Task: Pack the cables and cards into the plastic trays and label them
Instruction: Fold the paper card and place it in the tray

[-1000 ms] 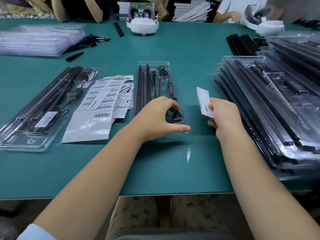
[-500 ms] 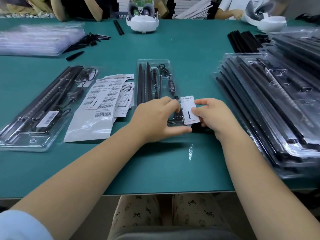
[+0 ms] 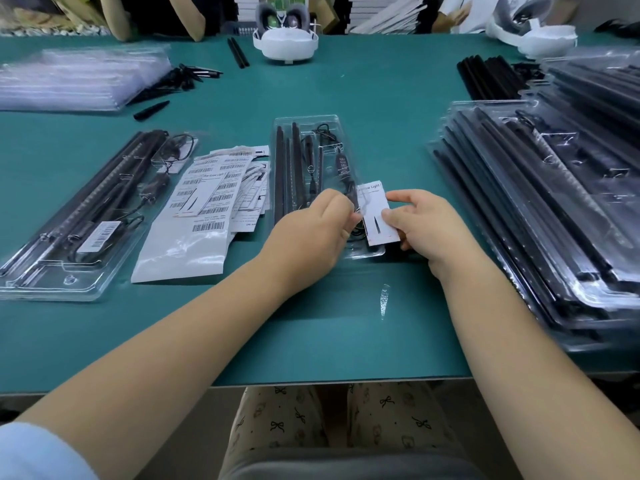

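A clear plastic tray lies in the middle of the green table, holding black rods and a coiled black cable. Over its near right corner my right hand pinches a small white card printed with a black spike. My left hand rests on the tray's near end, and its fingertips touch the card's left edge. A pile of barcode labels on a white backing sheet lies to the left of the tray. Further left sits a packed tray with a barcode sticker on it.
A tall stack of filled trays takes up the right side. Empty clear trays are piled at the far left, with loose black spikes beside them. White headsets and loose black rods sit at the back.
My right hand brought the white card from the right of the tray onto its near right corner. My left hand shifted so that its fingers meet the card's edge.
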{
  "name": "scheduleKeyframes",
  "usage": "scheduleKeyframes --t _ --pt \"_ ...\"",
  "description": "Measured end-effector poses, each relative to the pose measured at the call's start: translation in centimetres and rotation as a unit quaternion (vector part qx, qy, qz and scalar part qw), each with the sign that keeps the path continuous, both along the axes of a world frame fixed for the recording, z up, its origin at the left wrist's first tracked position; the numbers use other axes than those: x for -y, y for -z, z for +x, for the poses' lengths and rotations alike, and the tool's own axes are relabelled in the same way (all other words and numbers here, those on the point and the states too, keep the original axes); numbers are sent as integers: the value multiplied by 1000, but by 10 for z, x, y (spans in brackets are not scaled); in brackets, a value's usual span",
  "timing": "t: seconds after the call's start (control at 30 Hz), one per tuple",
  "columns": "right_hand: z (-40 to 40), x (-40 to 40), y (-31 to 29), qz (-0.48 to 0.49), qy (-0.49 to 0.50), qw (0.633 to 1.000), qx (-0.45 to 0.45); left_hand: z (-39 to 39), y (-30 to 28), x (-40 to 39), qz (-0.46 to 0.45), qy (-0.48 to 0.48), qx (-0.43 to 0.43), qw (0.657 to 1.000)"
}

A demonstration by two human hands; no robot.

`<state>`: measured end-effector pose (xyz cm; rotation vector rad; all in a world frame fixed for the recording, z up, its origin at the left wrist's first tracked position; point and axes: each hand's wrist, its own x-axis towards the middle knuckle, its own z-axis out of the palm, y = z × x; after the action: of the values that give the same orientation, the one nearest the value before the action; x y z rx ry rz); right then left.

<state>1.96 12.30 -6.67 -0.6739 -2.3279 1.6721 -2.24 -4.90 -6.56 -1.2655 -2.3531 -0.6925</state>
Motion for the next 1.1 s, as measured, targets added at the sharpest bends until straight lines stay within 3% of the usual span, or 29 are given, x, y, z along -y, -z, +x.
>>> scheduleKeyframes --t 0.17,0.33,0.53,0.73,0.9,1.1 --pt "3 -3 -3 -63 34 997 1 2 -3 2 14 -15 40 999" --pt "5 0 -3 -63 77 994 -36 3 -3 2 12 -18 40 999" --pt "-4 14 2 -34 8 998 -52 3 -1 1 -12 -27 34 999" --pt "-14 25 9 211 22 976 -57 2 2 0 -4 -3 1 1000" --pt "-10 20 14 297 -91 949 -57 2 2 -1 3 21 -17 1000" --pt "-12 11 13 334 -179 925 37 0 3 -1 18 34 -42 998"
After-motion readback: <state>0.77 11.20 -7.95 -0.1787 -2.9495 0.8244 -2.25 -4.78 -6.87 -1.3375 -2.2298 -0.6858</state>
